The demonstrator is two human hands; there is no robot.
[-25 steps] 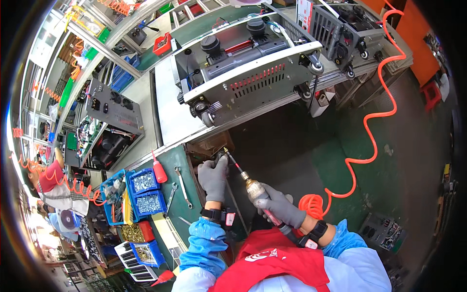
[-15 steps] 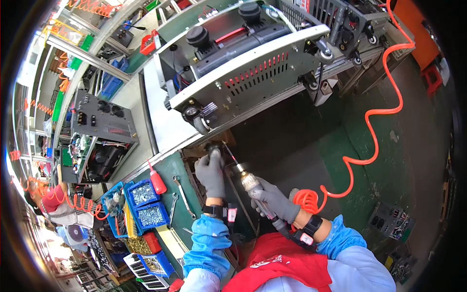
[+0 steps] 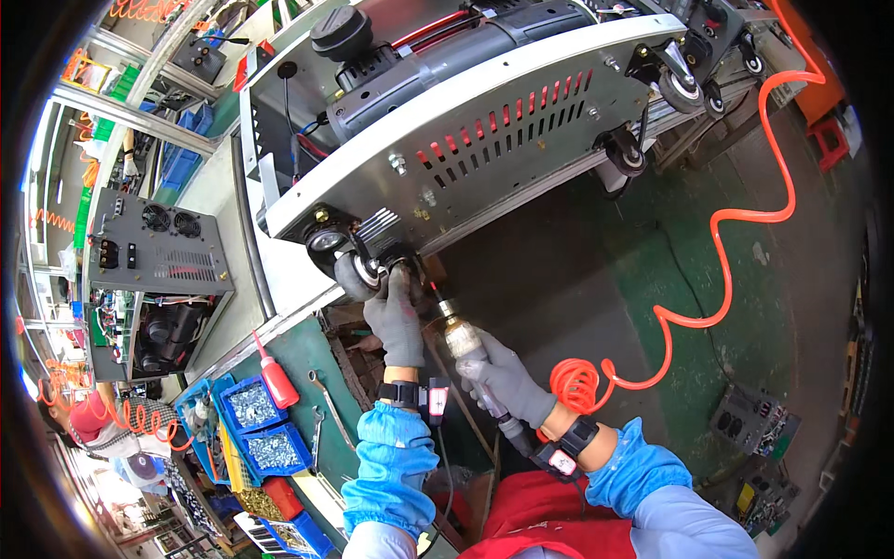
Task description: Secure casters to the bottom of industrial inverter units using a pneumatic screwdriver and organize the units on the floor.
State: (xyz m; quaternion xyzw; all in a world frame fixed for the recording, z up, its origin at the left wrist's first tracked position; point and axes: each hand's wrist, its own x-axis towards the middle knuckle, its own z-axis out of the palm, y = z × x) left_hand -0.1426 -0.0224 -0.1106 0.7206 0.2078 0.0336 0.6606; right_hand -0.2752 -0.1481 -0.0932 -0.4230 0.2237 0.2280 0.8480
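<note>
Workbench point(image 3: 307, 363) with blue bins of screws point(image 3: 250, 407); left hand point(image 3: 396, 317) gripping caster wheel point(image 3: 358, 272), right hand point(image 3: 507, 380) clasping air screwdriver point(image 3: 463, 340).

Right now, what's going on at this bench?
A person in grey gloves and blue sleeve covers is working at the lower corner of a white metal machine chassis lying on the bench. The left hand grips a caster wheel at that corner. The right hand holds an air screwdriver, its bit angled up to the caster's mount; an orange coiled hose trails off to the right. Blue bins of screws and a red bottle sit to the left.
</note>
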